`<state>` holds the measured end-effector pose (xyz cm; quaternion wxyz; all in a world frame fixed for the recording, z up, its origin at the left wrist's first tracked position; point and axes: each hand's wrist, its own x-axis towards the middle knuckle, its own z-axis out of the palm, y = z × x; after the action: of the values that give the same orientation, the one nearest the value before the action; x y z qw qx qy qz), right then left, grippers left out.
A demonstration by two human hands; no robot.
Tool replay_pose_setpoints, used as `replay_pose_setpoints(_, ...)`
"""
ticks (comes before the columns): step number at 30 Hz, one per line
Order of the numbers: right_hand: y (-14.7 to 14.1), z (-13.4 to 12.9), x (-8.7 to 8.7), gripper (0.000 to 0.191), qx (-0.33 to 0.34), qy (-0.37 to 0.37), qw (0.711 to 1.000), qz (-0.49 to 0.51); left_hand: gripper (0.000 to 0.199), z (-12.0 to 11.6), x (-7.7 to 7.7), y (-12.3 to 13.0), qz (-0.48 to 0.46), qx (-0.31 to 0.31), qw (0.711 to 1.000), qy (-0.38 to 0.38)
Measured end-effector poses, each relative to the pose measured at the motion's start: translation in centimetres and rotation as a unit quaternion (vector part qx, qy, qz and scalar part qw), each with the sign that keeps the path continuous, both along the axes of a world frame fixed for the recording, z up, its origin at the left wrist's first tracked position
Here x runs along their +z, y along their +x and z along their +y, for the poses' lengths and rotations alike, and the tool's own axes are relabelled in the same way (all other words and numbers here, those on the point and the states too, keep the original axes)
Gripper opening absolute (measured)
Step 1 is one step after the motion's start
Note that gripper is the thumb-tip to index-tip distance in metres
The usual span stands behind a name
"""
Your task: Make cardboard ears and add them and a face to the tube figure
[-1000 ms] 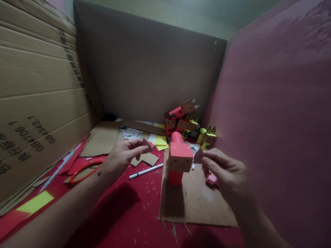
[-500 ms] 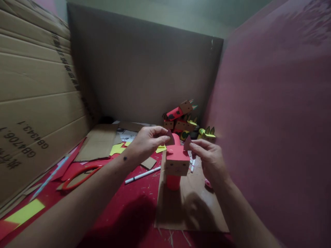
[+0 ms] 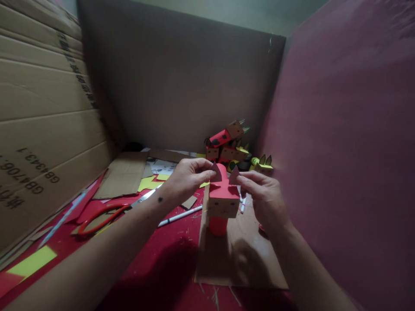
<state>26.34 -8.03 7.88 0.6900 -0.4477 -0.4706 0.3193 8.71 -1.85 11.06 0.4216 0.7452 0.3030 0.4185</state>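
Observation:
A paper figure with a red-topped box head (image 3: 223,207) and a red tube body stands upright on a brown cardboard sheet (image 3: 246,263). My left hand (image 3: 196,175) pinches a dark pointed ear piece (image 3: 217,172) at the left side of the head's top. On the other side, my right hand (image 3: 259,185) pinches a matching ear piece (image 3: 234,176) against or just above the top's right side. Whether the pieces are fixed to the head cannot be made out.
Red-handled scissors (image 3: 105,218) lie left, partly under my left forearm. A white marker (image 3: 181,215), yellow paper scraps (image 3: 32,262) and flat cardboard (image 3: 121,175) lie around. Several finished-looking figures (image 3: 227,147) are piled at the back. A carton (image 3: 48,129) stands left, a pink wall (image 3: 340,142) right.
The right ear piece has moved slightly up and toward the head. Both pieces now stand at the top's edges. The view has shifted a little, showing more of the scissors.

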Motion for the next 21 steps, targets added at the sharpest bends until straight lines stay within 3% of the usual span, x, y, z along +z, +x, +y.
replay_pose_setpoints(21, -0.21, 0.54, -0.64, 0.009, -0.002, -0.007, 1.0, -0.006, 0.01, 0.56, -0.67, -0.03, 0.017, -0.049, 0.999, 0.012)
